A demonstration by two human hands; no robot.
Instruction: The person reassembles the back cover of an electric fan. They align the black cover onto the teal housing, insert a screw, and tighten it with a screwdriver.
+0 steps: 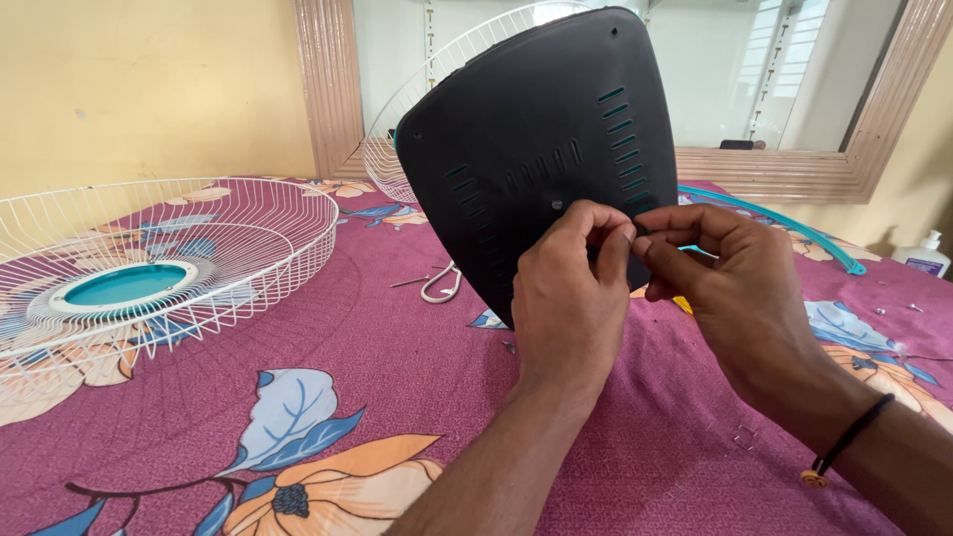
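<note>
Both hands are up against the back of the black plastic fan motor cover (541, 149), which stands tilted upright on the maroon floral bedsheet (397, 377). The left hand (568, 303) and right hand (735, 288) have fingertips pinched together at its lower edge, though what they're pinching is too small to tell. A white wire fan grille with a teal centre (149, 268) lies flat off to the left, well apart.

Black cover (541, 139), white grille (159, 248), magenta floral cloth (397, 397).
</note>
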